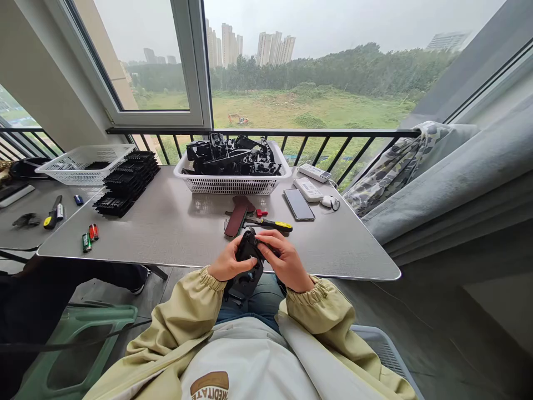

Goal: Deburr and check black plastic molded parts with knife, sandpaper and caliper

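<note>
Between my two hands, over my lap at the table's near edge, is a black moulded plastic part [245, 280]. My left hand [232, 260] grips its left side, thumb lying across its face. My right hand [285, 260] has its fingers pinched at the part's upper right edge; whether a small piece is between those fingertips is hidden. Just beyond my hands lie a dark red sanding strip [236, 218], a knife with a yellow and black handle [277, 224] and a small red piece [261, 213].
A white basket [233, 185] heaped with black plastic parts stands at the back. Stacked black parts [127, 183] and batteries [90, 237] are at left, near another white basket [83, 176]. A phone [298, 204] and white devices [308, 189] lie right. A person's leg [95, 276] shows at left.
</note>
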Available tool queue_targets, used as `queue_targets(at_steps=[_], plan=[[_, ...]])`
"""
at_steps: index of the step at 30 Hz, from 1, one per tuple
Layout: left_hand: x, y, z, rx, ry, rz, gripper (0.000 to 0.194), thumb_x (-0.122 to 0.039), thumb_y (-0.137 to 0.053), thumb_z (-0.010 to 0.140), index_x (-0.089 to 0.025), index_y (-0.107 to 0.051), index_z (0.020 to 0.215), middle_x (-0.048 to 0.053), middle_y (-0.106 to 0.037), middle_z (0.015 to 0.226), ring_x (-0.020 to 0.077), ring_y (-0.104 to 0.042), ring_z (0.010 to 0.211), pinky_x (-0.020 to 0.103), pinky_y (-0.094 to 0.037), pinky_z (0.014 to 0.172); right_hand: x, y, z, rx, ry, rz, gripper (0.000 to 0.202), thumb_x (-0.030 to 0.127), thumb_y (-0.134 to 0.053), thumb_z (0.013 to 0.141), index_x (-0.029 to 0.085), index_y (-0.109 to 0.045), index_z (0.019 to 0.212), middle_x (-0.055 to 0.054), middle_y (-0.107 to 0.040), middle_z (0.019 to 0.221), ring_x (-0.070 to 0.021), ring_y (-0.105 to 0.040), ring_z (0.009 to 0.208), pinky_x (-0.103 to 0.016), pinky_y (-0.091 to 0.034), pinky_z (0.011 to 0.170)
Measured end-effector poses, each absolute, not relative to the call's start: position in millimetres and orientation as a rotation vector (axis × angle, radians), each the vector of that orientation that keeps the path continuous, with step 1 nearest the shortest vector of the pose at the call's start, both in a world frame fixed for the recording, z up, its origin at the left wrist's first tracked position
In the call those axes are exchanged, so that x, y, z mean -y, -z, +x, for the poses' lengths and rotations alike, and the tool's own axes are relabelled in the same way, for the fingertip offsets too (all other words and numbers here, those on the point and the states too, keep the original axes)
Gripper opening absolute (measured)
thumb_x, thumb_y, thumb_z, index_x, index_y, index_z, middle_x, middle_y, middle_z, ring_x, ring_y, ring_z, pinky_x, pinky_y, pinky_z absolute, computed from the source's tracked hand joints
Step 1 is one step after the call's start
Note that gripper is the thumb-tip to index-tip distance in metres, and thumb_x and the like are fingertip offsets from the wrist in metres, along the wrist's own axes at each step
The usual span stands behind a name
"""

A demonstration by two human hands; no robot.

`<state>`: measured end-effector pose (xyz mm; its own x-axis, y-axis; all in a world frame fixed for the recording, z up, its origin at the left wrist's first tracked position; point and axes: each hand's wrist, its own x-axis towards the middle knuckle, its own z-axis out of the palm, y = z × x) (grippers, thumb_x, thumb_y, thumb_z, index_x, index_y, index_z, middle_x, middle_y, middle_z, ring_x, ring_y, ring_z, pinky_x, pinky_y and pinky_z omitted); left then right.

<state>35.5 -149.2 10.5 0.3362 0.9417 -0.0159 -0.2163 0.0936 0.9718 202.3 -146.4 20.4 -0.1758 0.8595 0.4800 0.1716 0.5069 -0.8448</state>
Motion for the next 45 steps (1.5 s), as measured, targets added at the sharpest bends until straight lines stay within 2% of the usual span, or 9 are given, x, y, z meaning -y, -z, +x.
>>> queue_targets(at_steps=[6,11,17,22,26,31,35,41,45], plan=[[147,-10,30,-0.915,-1.070,1.212,0.036,-0.027,-0.077,0.059,-0.016,-0.056,0.086,-0.003,-0.054,0.072,0.0092,-0.047,0.064,0.021,-0.041,0.058,155,-23,202,1.917,-0.540,-0.897,0.018,0.018,-0.050,0.091,0.020,-0.067,0.098,-0.007,-0.065,0.090,-0.0171,-0.063,0.080,-0.030,-0.055,0.072],[141,-9,25,-0.889,-1.038,1.226,0.039,-0.030,-0.077,0.061,-0.016,-0.056,0.091,-0.001,-0.058,0.078,0.0108,-0.051,0.068,0.023,-0.044,0.062,154,-24,211,1.942,-0.629,-0.931,0.014,0.020,-0.054,0.090,0.020,-0.067,0.092,-0.005,-0.065,0.082,-0.0161,-0.063,0.072,-0.028,-0.054,0.065],[139,-3,25,-0.842,-0.948,1.156,0.051,-0.032,-0.080,0.058,-0.016,-0.056,0.100,-0.002,-0.054,0.078,0.0091,-0.048,0.065,0.022,-0.042,0.058,143,-25,199,1.838,-0.566,-0.960,0.013,0.020,-0.054,0.089,0.021,-0.067,0.094,-0.006,-0.065,0.087,-0.0172,-0.063,0.079,-0.030,-0.054,0.071],[135,1,23,-0.877,-0.961,1.043,0.047,-0.036,-0.082,0.057,-0.016,-0.056,0.091,-0.002,-0.057,0.074,0.0086,-0.050,0.062,0.022,-0.044,0.058,137,-20,204,1.950,-0.680,-0.949,0.013,0.023,-0.055,0.089,0.020,-0.067,0.093,-0.005,-0.065,0.082,-0.0167,-0.063,0.074,-0.029,-0.052,0.065],[115,-5,27,-0.889,-1.162,0.842,0.047,-0.038,-0.083,0.057,-0.016,-0.057,0.090,-0.001,-0.063,0.077,0.0103,-0.057,0.066,0.022,-0.048,0.062,125,-21,209,1.872,-0.804,-0.958,0.014,0.029,-0.058,0.089,0.020,-0.068,0.091,-0.005,-0.065,0.081,-0.0169,-0.063,0.073,-0.029,-0.052,0.064],[75,-20,34,-0.810,-1.267,0.665,0.041,-0.047,-0.078,0.062,-0.016,-0.057,0.078,-0.003,-0.061,0.067,0.0084,-0.056,0.058,0.021,-0.046,0.057,90,-32,196,1.676,-0.634,-0.977,0.014,0.029,-0.058,0.088,0.022,-0.069,0.092,-0.006,-0.067,0.090,-0.0186,-0.063,0.083,-0.033,-0.054,0.073],[58,-22,40,-0.797,-1.272,0.690,0.041,-0.045,-0.079,0.062,-0.016,-0.059,0.084,-0.003,-0.063,0.070,0.0083,-0.057,0.060,0.021,-0.047,0.060,66,-33,186,1.771,-0.536,-0.911,0.016,0.023,-0.055,0.089,0.022,-0.070,0.094,-0.006,-0.066,0.090,-0.0178,-0.063,0.083,-0.033,-0.053,0.075],[51,-2,45,-0.875,-1.271,0.640,0.039,-0.045,-0.078,0.062,-0.016,-0.062,0.082,-0.002,-0.065,0.073,0.0105,-0.057,0.064,0.024,-0.046,0.065,48,-16,196,1.974,-0.672,-0.965,0.017,0.023,-0.054,0.089,0.019,-0.071,0.092,-0.006,-0.066,0.086,-0.0174,-0.064,0.077,-0.032,-0.053,0.071],[48,7,45,-0.985,-1.354,0.688,0.027,-0.041,-0.075,0.066,-0.018,-0.067,0.079,0.000,-0.068,0.085,0.0139,-0.060,0.084,0.024,-0.044,0.081,38,-13,195,1.967,-0.662,-0.892,0.019,0.023,-0.053,0.091,0.021,-0.070,0.098,-0.007,-0.065,0.093,-0.0175,-0.063,0.083,-0.032,-0.054,0.073]])
